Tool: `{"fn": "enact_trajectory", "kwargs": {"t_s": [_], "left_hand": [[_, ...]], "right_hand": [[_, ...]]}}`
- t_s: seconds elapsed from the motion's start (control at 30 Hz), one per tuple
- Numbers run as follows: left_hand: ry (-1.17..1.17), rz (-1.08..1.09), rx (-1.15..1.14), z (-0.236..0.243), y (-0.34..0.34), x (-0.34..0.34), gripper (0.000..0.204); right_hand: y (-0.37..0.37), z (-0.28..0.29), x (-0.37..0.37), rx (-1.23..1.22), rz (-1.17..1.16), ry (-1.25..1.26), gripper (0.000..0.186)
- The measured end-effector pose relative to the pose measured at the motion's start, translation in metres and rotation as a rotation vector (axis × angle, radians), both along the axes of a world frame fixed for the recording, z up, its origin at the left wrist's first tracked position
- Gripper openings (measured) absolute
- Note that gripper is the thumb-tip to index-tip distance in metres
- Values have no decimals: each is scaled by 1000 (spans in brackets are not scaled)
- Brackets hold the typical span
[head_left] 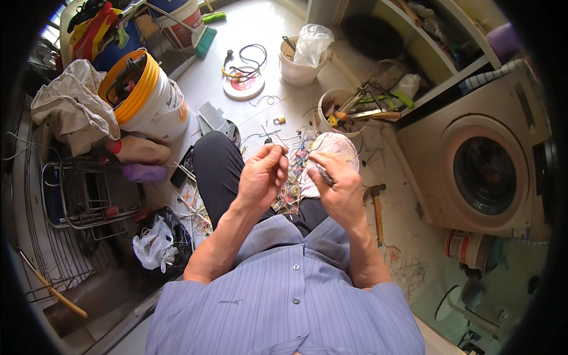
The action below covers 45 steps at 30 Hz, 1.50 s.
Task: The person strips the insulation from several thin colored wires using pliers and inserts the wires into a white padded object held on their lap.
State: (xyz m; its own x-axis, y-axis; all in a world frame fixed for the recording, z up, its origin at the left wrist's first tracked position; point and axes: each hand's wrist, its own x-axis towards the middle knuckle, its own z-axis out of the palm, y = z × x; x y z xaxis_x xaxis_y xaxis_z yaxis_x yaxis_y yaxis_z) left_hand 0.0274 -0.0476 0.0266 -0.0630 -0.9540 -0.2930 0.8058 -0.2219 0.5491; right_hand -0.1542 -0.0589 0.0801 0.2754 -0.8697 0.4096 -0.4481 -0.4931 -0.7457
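Note:
My left hand [262,177] is raised over my lap, thumb and fingers pinched together. Whatever it may hold is too small to make out. Beside it, my right hand [343,192] is closed around a small tool with a dark handle [324,176]; the tool's kind does not show. A pink-and-white cloth [336,145] covers my right knee, just beyond the right hand. Below and between the hands lies a tangle of cut coloured wires [288,198] on the floor. The two hands are apart.
A claw hammer [377,216] lies right of my leg, near a washing machine [473,160]. Ahead stand a bucket of tools [326,121], a white bucket [290,70] and a coiled cable [244,74]. On the left are an orange-rimmed bucket [151,115] and a wire rack [89,195].

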Motion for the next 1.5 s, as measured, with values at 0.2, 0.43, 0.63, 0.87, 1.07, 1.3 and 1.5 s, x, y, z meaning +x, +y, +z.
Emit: {"fn": "enact_trajectory", "kwargs": {"t_s": [0.2,0.43,0.63,0.87,1.07,1.3,1.5], "left_hand": [[96,-98,56,-2,0,-17,18],[-16,-48,27,-23,-30,-12,16],[-267,-86,11,-87,-63,8,19],[-803,-525,252,-192,-58,-10,14],[-1194,-720,80,-201,-55,-21,18],[-1585,-760,-20,-162,-52,-59,29],[-1451,-780,-57,-201,-37,-49,32]], "right_hand": [[9,-33,-1,414,54,-163,9],[28,-29,-41,665,-36,-351,8],[38,-67,-115,754,-432,-816,13],[128,-240,-233,815,-1116,-1042,11],[250,-295,-349,716,-1705,-718,14],[393,-311,-540,918,-2026,363,55],[322,-471,-397,1191,-1306,662,41]]}}
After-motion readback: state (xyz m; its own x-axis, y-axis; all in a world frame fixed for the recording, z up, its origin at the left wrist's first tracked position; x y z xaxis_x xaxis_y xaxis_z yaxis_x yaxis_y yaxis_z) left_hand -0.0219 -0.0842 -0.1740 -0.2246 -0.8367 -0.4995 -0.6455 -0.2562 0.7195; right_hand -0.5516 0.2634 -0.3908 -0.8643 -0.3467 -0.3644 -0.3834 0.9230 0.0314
